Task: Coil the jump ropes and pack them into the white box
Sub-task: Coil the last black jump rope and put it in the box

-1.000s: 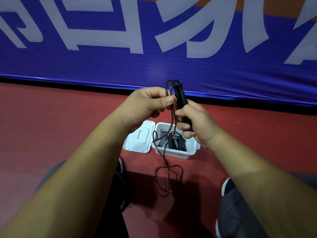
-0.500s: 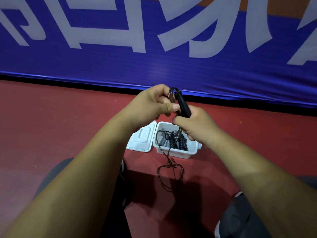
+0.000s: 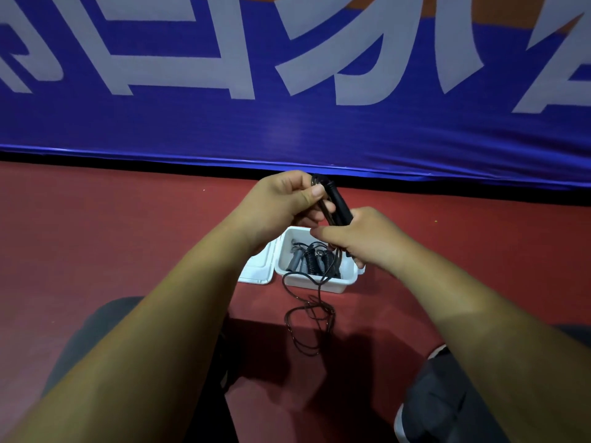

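Head view: above box [image 3: 339, 284], left hand [image 3: 281, 203] pinches rope [image 3: 329, 318] loops; right hand [image 3: 363, 239] grips handle [image 3: 337, 201]. Advise tight, even wraps; gather floor slack.

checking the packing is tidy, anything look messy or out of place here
Only the held jump rope: its loose end hangs past the white box and lies tangled on the floor, not yet coiled.

The box [image 3: 316, 284] sits on the floor [image 3: 128, 235], its lid [image 3: 256, 273] left, coiled ropes [image 3: 311, 260] inside, banner [image 3: 287, 129] behind.
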`<control>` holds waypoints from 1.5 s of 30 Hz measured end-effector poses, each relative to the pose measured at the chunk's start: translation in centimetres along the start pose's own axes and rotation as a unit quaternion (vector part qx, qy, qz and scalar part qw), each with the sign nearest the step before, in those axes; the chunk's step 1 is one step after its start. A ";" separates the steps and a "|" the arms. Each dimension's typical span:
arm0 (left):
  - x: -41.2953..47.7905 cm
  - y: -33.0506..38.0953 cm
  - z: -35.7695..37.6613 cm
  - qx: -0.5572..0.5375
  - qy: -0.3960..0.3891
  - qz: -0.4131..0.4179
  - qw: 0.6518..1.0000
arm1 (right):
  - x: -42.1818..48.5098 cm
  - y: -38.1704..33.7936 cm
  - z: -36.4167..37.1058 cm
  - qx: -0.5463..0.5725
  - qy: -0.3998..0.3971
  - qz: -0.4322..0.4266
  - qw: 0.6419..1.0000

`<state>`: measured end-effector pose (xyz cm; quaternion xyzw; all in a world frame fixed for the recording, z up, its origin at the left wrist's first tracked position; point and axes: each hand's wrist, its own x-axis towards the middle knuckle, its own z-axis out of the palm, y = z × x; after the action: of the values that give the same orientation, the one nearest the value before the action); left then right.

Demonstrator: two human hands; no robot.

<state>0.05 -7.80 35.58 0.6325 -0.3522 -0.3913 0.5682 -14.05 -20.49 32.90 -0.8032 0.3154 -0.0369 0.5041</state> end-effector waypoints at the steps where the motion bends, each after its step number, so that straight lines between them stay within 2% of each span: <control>1: 0.1 -0.1 0.1 0.000 0.002 -0.001 1.000 | 0.0 0.0 -0.2 -0.006 -0.001 0.000 1.000; 11: 0.4 -0.1 0.6 -0.021 -0.001 0.002 1.000 | 0.4 0.4 -0.7 0.016 -0.023 -0.023 0.999; 14: 0.2 0.0 0.6 0.012 -0.003 0.001 1.000 | 0.3 0.4 -0.2 0.040 -0.032 -0.062 0.997; 19: -0.3 0.3 0.1 0.087 0.019 0.008 0.996 | 0.2 0.2 -0.5 0.047 -0.013 -0.074 0.996; 26: -0.5 0.1 -0.6 0.062 0.031 0.002 0.998 | 0.4 0.4 -0.1 0.051 -0.048 -0.050 0.996; 32: -0.5 -0.2 -1.0 0.024 -0.001 0.019 1.000 | 0.7 0.3 -0.5 0.054 -0.108 -0.048 0.991; 41: -0.6 -0.1 -1.9 0.005 -0.002 0.010 1.000 | 1.3 0.6 -1.1 -0.013 -0.108 -0.060 0.992; 45: -0.6 -0.1 -2.0 0.007 0.004 0.006 1.000 | 1.9 0.8 -0.7 -0.068 -0.064 -0.071 0.993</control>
<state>1.61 -6.39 35.67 0.6360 -0.3559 -0.3828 0.5677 -13.21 -22.33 32.10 -0.8565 0.2264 0.0007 0.4638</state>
